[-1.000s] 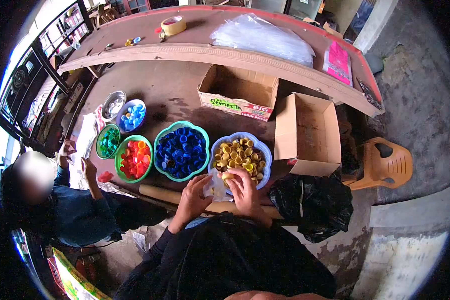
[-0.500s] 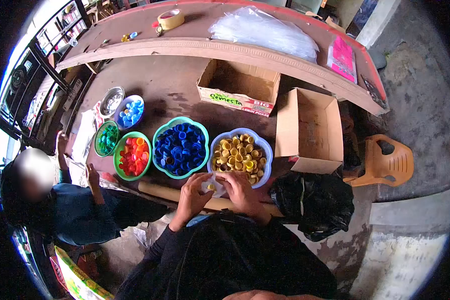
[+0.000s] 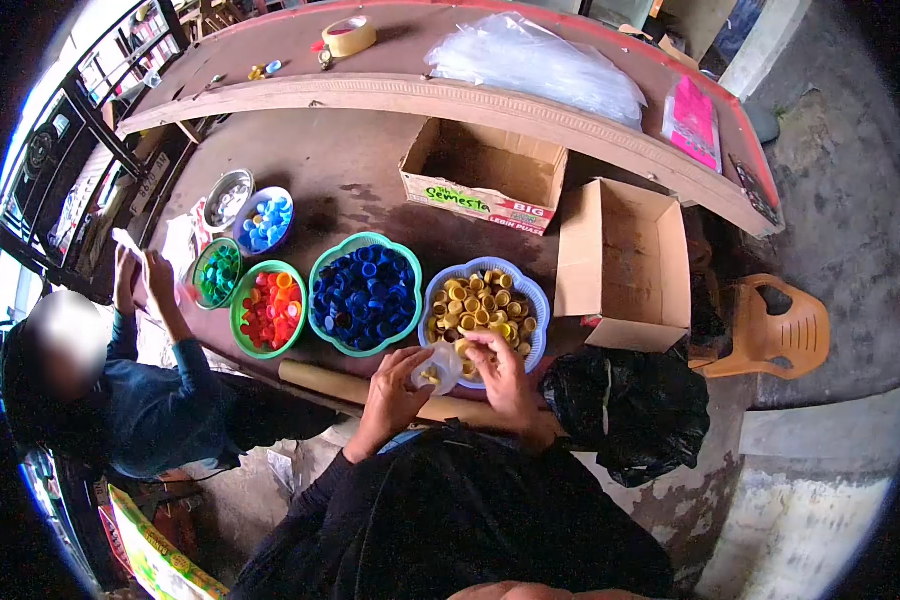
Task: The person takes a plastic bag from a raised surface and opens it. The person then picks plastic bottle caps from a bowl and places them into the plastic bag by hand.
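My left hand (image 3: 398, 393) is closed on a small clear plastic bag (image 3: 443, 362), which has a little yellow content near its bottom. The fingers of my right hand (image 3: 503, 380) are pinched together at the bag's right side, with what looks like a yellow bottle cap (image 3: 463, 349) at their tips. Just beyond both hands stands a lavender basket (image 3: 538, 300), full of yellow bottle caps (image 3: 482, 298). Left of it, a mint-green basket (image 3: 316, 283) holds dark blue caps (image 3: 363, 295).
Red caps (image 3: 273, 308), green caps (image 3: 217, 273) and light blue caps (image 3: 267, 220) fill bowls at the left, near a co-worker (image 3: 170, 390). Cardboard boxes (image 3: 642, 265) stand behind right. A black plastic bag (image 3: 625, 410) lies to my right. Clear bags (image 3: 535, 68) lie on the raised shelf.
The clear bag has opened wider and shows more fully. My right hand has moved slightly right, away from my left. The co-worker's hands have come together, raised, around something white.
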Tool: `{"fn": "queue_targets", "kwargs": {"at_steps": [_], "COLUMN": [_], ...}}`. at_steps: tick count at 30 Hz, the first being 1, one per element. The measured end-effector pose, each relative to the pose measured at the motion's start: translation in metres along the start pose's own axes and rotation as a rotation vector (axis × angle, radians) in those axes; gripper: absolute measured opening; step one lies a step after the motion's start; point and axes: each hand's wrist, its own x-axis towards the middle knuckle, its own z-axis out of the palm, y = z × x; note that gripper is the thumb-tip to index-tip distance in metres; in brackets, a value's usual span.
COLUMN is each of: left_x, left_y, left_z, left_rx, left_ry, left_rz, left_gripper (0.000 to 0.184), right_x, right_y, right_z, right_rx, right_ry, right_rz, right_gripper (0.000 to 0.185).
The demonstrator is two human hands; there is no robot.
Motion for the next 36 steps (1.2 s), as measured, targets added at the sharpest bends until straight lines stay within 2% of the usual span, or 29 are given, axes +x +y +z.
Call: {"fn": "queue_targets", "kwargs": {"at_steps": [2,3,4,7,8,10,11,16,18,20,23,32,34,36], "left_x": [0.0,0.001,0.001,0.005,0.006,0.014,0.018,0.047,0.062,0.078,0.1,0.108,0.107,0.11], "left_y": [0.001,0.002,-0.002,-0.022,-0.027,-0.017,-0.023,-0.006,-0.014,-0.032,-0.045,-0.035,-0.04,-0.051], "left_z": [-0.003,-0.005,-0.009,-0.013,-0.016,-0.029,-0.032,-0.034,-0.026,-0.016,-0.002,0.011,0.011,0.014], "left_rx": [-0.034,-0.071,-0.096,-0.422,-0.578,-0.582,-0.493,-0.559,-0.516,-0.441,-0.355,-0.387,-0.404,-0.401], "left_ry": [0.003,0.002,-0.042,0.068,0.096,0.131,0.14,0.161,0.139,0.115,0.082,0.048,0.051,0.033], "left_rz": [-0.035,-0.065,-0.197,-0.215,-0.329,-0.412,-0.359,-0.334,-0.243,-0.189,-0.173,-0.202,-0.201,-0.2], "left_gripper": [0.053,0.053,0.052,0.048,0.048,0.046,0.045,0.047,0.048,0.048,0.047,0.047,0.047,0.048], "right_x": [0.001,0.003,0.004,0.004,0.004,0.003,0.002,-0.004,-0.007,-0.01,-0.014,-0.033,-0.035,-0.034], "right_y": [0.006,0.003,0.003,0.002,0.001,0.0,0.0,0.008,0.002,0.004,0.003,0.014,0.018,0.018], "right_z": [-0.004,-0.003,-0.002,-0.007,-0.007,-0.008,-0.009,-0.015,-0.018,-0.021,-0.028,-0.038,-0.039,-0.039], "right_rx": [0.068,0.079,0.115,0.083,0.075,0.064,0.044,-0.016,0.085,0.109,0.106,0.07,0.108,0.065], "right_ry": [0.042,0.147,0.163,0.145,0.149,0.153,0.143,0.121,0.127,0.132,0.152,0.238,0.202,0.191], "right_rz": [0.059,0.016,0.003,0.005,-0.016,-0.04,-0.041,-0.046,0.037,0.012,-0.017,-0.05,0.041,0.044], "right_gripper": [0.021,0.019,0.02,0.021,0.021,0.021,0.021,0.022,0.022,0.023,0.022,0.022,0.023,0.022]}}
